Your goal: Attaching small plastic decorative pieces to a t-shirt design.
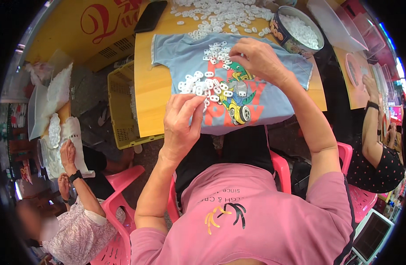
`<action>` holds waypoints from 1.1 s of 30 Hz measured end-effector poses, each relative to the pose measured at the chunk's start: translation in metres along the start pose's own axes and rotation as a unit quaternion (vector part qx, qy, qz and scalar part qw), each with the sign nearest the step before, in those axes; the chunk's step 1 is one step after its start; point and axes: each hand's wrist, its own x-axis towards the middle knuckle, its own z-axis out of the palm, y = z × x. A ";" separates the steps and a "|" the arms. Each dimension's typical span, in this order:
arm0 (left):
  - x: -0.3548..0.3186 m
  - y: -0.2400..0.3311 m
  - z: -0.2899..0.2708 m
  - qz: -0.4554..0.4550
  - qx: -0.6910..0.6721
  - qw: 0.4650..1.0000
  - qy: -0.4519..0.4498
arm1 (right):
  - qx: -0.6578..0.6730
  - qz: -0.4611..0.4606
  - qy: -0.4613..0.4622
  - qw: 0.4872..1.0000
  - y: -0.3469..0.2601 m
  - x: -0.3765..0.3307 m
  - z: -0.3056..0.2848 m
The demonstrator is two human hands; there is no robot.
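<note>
Small white oval plastic pieces with two holes lie in two loose piles on a blue-grey T-shirt. The near pile (196, 84) is by my left hand (183, 121), whose thumb and fingertips are pinched on a white oval piece (206, 104) at its edge. My right hand (260, 59) reaches to the far pile (218, 54); its fingers are bent together, and whatever they hold is hidden. The T-shirt (278, 104) is spread over the table in front of me, with a cartoon print and red lettering.
More white pieces (220, 13) are heaped at the table's (147, 97) far edge, beside a round tin (300, 31) full of them. A black phone (151, 16) lies far left. A yellow crate (123, 108) stands left. People on pink chairs (119, 198) work on both sides.
</note>
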 end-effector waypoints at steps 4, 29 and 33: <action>-0.004 0.008 0.018 0.016 -0.044 0.998 -0.032 | -0.007 0.005 -0.036 0.999 -0.005 -0.008 0.008; 0.005 0.032 0.043 -0.285 -0.368 0.885 -0.024 | 0.525 0.184 -0.077 0.828 -0.060 -0.080 0.002; 0.002 0.038 0.044 -0.340 -0.483 0.806 -0.004 | 0.518 0.230 -0.083 0.820 -0.066 -0.073 -0.003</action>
